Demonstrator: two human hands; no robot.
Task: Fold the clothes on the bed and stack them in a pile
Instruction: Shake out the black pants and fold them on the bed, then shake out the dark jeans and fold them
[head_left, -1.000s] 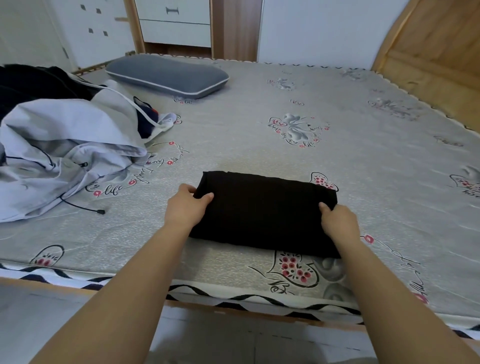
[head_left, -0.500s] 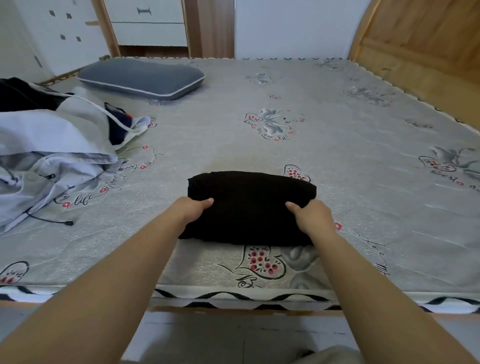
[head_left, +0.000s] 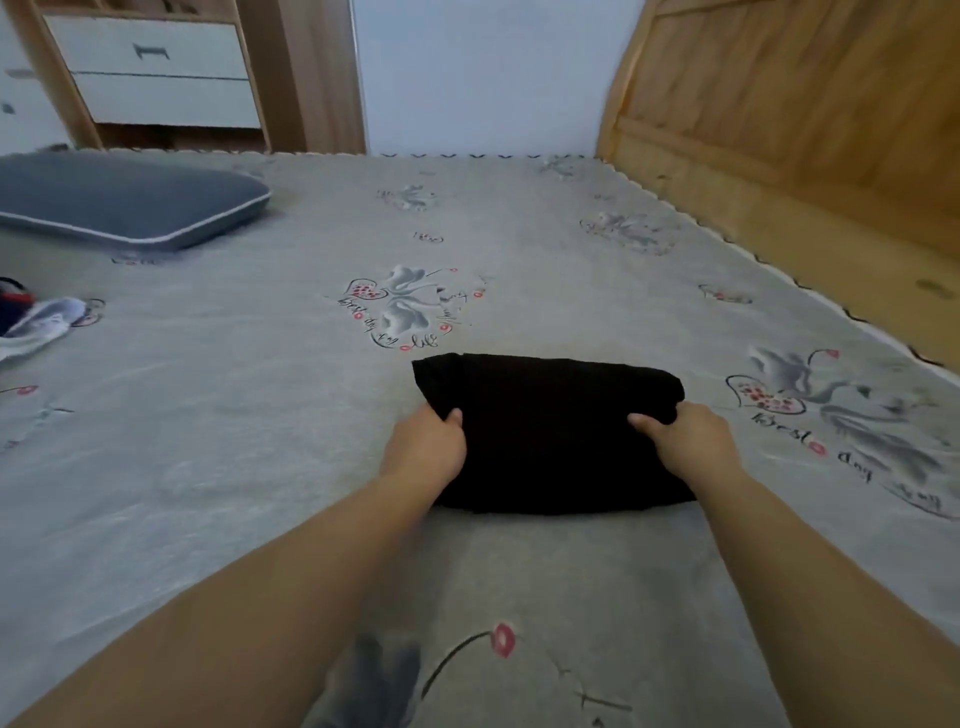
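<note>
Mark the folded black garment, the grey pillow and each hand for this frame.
folded black garment (head_left: 550, 431), head view, middle of its top face
grey pillow (head_left: 124, 200), head view, centre of its top
left hand (head_left: 426, 449), head view, back of hand
right hand (head_left: 685, 439), head view, back of hand

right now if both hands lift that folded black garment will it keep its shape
Probably not: the folded black garment looks soft, with rounded edges, so its middle may sag. The left hand and right hand grip opposite ends, which should limit unfolding. Likely light.
</note>
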